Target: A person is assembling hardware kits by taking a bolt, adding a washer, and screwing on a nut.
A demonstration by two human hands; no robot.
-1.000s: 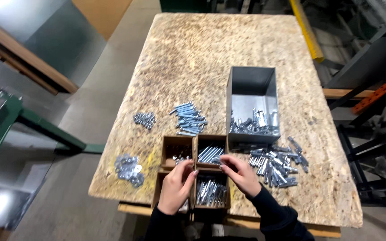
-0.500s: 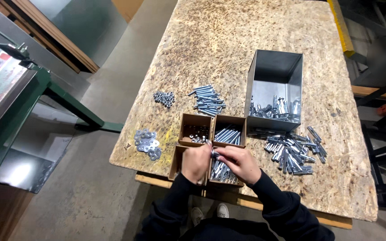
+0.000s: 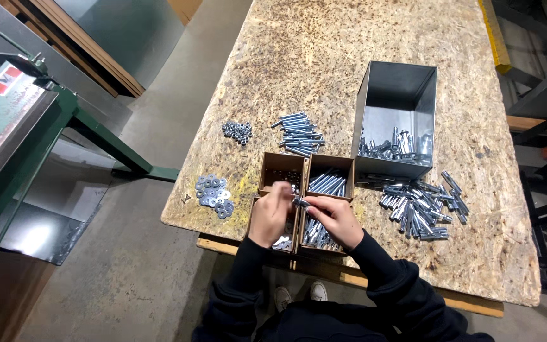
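My left hand [image 3: 270, 215] and my right hand [image 3: 334, 218] meet over a group of small brown cardboard boxes [image 3: 281, 170] at the near edge of a chipboard table [image 3: 349, 63]. Between the fingertips of both hands is a small silver bolt [image 3: 300, 202]. The right-hand boxes hold long silver bolts [image 3: 328, 183]; the left ones hold small parts, partly hidden by my left hand.
A grey metal bin [image 3: 397, 120] with bolts inside stands at the right, a loose pile of anchor bolts [image 3: 416, 209] in front of it. Further bolts [image 3: 299, 134], nuts [image 3: 238, 132] and washers [image 3: 214, 195] lie to the left. A green machine [image 3: 26, 120] stands left of the table.
The camera moved closer and shifted left. My hands came together over the boxes and now hold a small bolt between them.
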